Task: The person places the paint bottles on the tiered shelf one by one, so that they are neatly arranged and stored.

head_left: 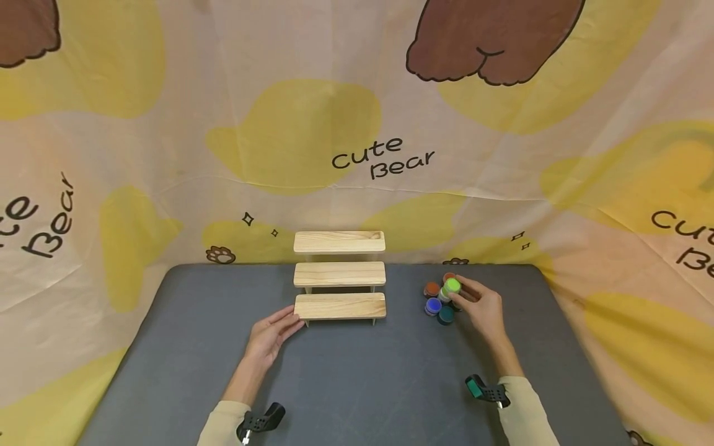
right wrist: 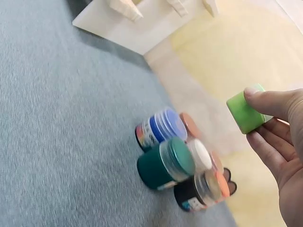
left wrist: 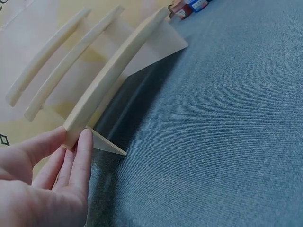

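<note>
A three-tier wooden display stand (head_left: 339, 305) rises in steps near the back of the table. My left hand (head_left: 266, 339) pinches the left end of its lowest shelf (left wrist: 102, 87), thumb on one face and fingers beneath. Between thumb and fingertips, my right hand (head_left: 484, 311) grips a small jar with a bright green lid (right wrist: 245, 111), raised over a cluster of paint jars. A blue-lidded jar (right wrist: 161, 127), a dark green jar (right wrist: 165, 163) and a white-lidded jar (right wrist: 200, 154) stand in that cluster, along with reddish and orange-lidded ones partly hidden behind.
The grey table (head_left: 346, 384) carries the stand in its middle and the jars to the right of it. A patterned cloth (head_left: 312, 136) with yellow patches and bear prints hangs right behind the table's back edge and along both sides.
</note>
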`<state>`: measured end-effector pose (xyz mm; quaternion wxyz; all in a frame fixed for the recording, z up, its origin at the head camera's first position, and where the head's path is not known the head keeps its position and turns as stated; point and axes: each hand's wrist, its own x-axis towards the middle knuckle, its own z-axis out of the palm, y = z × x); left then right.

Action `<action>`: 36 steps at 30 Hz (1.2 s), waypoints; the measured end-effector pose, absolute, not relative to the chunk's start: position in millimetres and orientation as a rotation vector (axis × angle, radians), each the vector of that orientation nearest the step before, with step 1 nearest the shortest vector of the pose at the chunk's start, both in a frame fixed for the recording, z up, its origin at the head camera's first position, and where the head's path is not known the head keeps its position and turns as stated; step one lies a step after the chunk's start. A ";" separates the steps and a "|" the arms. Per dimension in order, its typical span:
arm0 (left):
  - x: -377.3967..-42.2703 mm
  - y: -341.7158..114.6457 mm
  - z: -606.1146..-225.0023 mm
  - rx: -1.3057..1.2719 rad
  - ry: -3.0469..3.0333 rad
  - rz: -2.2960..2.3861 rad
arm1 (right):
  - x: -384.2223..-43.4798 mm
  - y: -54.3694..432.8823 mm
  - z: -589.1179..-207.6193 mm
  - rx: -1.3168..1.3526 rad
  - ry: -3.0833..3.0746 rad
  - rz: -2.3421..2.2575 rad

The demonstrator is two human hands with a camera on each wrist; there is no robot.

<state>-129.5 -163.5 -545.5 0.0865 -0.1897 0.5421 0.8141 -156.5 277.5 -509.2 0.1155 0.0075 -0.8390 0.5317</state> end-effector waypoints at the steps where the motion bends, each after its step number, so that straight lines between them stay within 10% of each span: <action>1: -130.0 -163.6 -545.4 -0.569 1.615 2.426 | -158.0 275.2 -508.2 0.032 -2.456 1.562; 36: -128.6 -163.4 -545.5 -0.570 1.635 2.427 | -190.5 187.5 -479.3 0.400 -2.376 1.685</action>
